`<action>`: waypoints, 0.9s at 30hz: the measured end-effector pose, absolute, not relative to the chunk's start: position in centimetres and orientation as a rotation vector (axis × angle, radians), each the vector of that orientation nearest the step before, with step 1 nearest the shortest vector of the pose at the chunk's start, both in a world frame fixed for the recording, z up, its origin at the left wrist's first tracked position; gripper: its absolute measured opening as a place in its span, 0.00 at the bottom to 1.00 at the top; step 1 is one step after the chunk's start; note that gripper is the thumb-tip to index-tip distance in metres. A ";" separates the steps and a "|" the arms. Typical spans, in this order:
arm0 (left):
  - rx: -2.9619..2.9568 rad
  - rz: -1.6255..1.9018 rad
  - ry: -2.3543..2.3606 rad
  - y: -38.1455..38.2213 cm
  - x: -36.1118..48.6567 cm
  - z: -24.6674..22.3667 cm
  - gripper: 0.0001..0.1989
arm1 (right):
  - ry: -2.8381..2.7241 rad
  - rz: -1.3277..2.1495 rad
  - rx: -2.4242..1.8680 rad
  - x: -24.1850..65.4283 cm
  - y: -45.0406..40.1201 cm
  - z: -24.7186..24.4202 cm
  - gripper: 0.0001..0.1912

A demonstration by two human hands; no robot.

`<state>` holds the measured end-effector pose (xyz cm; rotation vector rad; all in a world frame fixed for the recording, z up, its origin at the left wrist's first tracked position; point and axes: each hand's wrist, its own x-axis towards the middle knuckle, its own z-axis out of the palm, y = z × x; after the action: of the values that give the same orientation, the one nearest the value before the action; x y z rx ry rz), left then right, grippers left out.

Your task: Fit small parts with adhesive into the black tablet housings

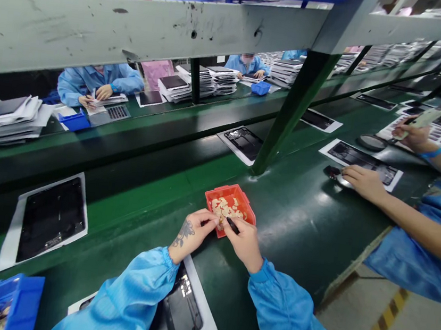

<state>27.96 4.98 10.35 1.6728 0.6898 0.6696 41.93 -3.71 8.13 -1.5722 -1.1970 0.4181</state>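
Observation:
A small red bin (248,205) stands on the green bench, with pale cream-coloured small pieces (221,206) scattered inside. My left hand (192,231) reaches to the bin's near left edge, thumb and fingertips pinched together; what they hold is too small to make out. Between the fingers of my right hand (246,243) is a slim black tool (232,225), its tip hidden near the left fingertips. Both hands meet over the near part of the bin. Beneath my left forearm lies a black device panel (180,310) on a white sheet, partly covered by the sleeve.
A blue bin (27,299) with small metal parts sits at lower left. Another black panel (53,217) lies on white paper behind it. A green post (291,115) rises beyond the red bin, under a grey beam (149,28). A co-worker's hand (365,183) works at right.

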 end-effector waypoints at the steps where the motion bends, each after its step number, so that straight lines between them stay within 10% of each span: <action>1: 1.651 0.660 0.693 5.0 27.9 10.4 0.10 | -1.212 0.394 -1.581 41.9 -3.7 8.1 0.07; 12: 1.269 0.629 0.784 5.1 24.2 10.3 0.09 | -1.248 0.138 -1.714 42.9 -3.8 7.8 0.11; 20: 1.091 0.768 0.906 3.5 15.5 10.8 0.29 | -1.283 0.028 -1.681 43.8 -3.1 7.6 0.10; 27: 1.089 0.810 1.076 1.4 9.1 12.2 0.14 | -1.019 0.222 -1.515 41.0 -3.5 11.8 0.13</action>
<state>9.08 1.43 12.19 1.0886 1.0765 0.8096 41.01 -3.50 11.81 -1.5149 -1.0192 0.2221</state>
